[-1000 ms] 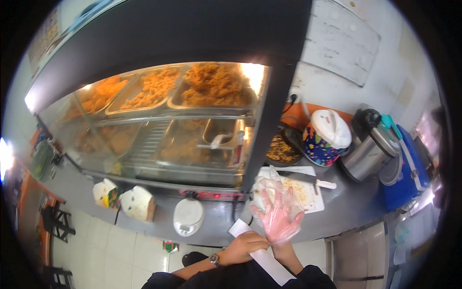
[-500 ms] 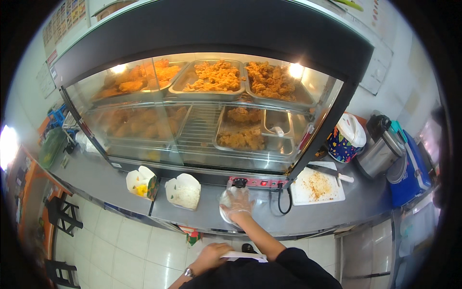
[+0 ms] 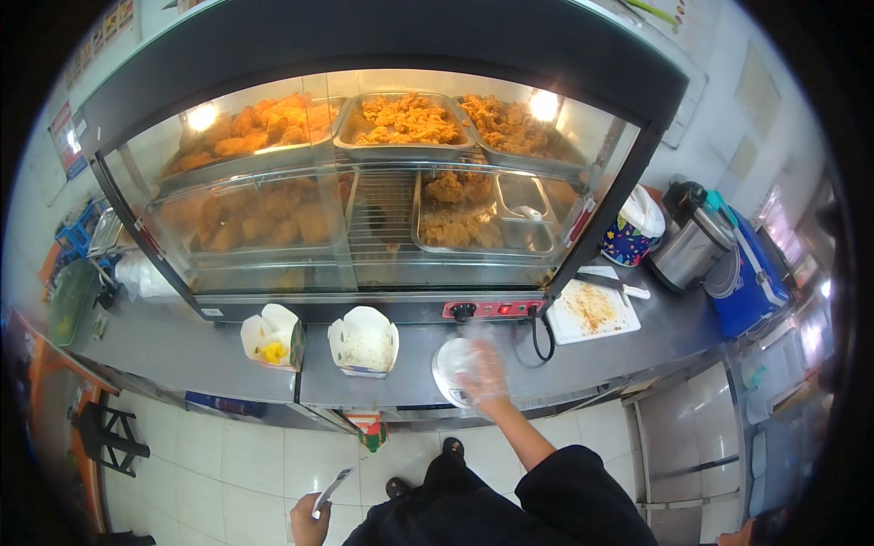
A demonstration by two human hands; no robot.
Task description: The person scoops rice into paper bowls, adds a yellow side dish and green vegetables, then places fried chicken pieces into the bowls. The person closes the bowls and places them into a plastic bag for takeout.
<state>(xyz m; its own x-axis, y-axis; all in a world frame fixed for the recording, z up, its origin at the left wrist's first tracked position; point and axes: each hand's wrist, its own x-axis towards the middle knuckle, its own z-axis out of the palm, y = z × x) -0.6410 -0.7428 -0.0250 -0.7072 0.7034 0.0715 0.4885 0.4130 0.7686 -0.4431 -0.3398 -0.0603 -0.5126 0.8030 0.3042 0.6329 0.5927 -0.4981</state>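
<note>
My left hand (image 3: 309,522) is low in front of my body, closed on a thin, flat, pale strip (image 3: 332,489) seen nearly edge-on. My right hand (image 3: 484,375), in a clear plastic glove, is at the right side of a round white kitchen scale (image 3: 448,383). Motion smears its fingers, so their grip cannot be made out. Something pale or clear, blurred, lies on the scale. Left of it stand an open paper food box with white rice (image 3: 363,343) and another open box with a yellow food (image 3: 272,351) inside.
Behind the counter's front strip rises a glass-fronted food warmer (image 3: 391,305) with trays of fried chicken (image 3: 408,118). On the right are a white cutting board (image 3: 592,309) with a knife (image 3: 612,285), a flowered rice cooker (image 3: 630,235), a steel jug (image 3: 689,250) and a blue cooler (image 3: 748,273).
The view has shifted. My gloved right hand has moved to the scale's right side and is blurred. My left hand has moved left, away from my body, with the pale strip now pointing up.
</note>
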